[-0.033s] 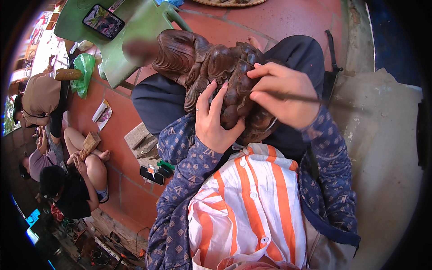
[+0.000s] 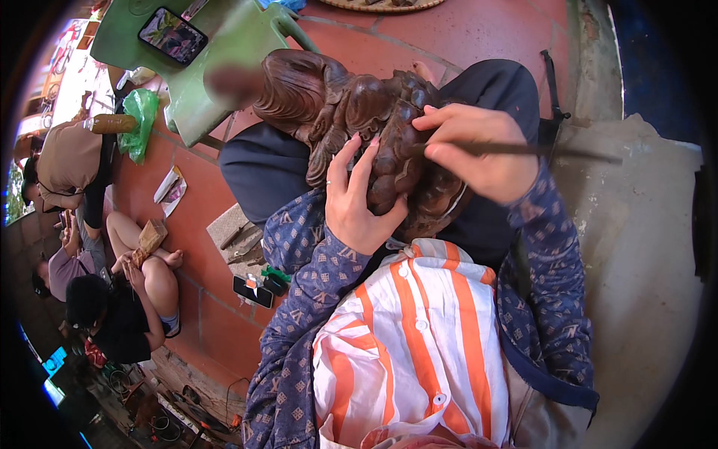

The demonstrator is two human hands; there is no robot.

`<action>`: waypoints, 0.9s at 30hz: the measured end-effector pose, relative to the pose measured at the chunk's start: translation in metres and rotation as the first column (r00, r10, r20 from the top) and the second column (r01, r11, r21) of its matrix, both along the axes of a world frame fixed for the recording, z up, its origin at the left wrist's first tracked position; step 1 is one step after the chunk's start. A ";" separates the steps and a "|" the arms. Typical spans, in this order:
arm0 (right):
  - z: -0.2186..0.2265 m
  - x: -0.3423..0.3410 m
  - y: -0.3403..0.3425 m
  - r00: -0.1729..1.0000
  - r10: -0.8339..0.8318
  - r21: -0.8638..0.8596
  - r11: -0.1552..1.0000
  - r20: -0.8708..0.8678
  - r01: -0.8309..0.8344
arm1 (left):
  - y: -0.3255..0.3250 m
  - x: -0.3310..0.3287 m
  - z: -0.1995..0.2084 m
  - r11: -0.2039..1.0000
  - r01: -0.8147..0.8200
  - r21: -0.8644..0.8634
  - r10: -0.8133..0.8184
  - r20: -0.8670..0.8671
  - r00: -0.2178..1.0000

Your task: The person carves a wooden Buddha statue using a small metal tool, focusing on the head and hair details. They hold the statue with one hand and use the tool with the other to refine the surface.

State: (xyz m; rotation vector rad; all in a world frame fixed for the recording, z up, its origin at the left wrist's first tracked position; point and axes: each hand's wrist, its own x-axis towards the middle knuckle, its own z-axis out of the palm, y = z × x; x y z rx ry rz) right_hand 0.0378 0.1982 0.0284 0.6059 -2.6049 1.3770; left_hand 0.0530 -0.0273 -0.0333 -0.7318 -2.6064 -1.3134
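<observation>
A dark brown, glossy wood carving with rounded, folded forms lies across my lap. My left hand grips its near side, with two fingers on top and the thumb lower down. In my right hand, closed between thumb and fingers, is a long thin dark file-like tool. Its shaft points out to the right, and its other end meets the carving's surface close to the left fingertips. The exact shape of that working tip is hard to make out.
A green plastic chair with a phone on it stands ahead-left. Left of my knee, a board bears hand tools, near another phone. Other people sit at left, one holding a wood block. Bare concrete lies right.
My right hand and the tool have shifted slightly to the right, and the shaft now reaches farther out over the concrete. The left hand and the carving have stayed put.
</observation>
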 end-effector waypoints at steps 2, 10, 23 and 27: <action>0.003 -0.002 0.014 0.959 0.007 -0.204 0.978 0.284 0.053 | 0.000 0.001 0.002 1.000 -0.002 0.000 0.002 0.010 1.000; 0.017 -0.013 0.000 0.969 0.188 0.208 0.953 0.158 -0.219 | -0.002 0.000 0.000 1.000 0.006 0.004 -0.006 0.003 1.000; 0.004 -0.030 0.025 0.912 0.371 0.005 0.926 0.177 -0.378 | -0.001 -0.001 0.002 1.000 -0.002 -0.027 0.002 -0.017 1.000; 0.000 -0.020 0.010 0.955 0.267 0.044 0.961 0.130 -0.274 | 0.000 0.000 0.003 1.000 -0.011 -0.009 0.011 0.019 1.000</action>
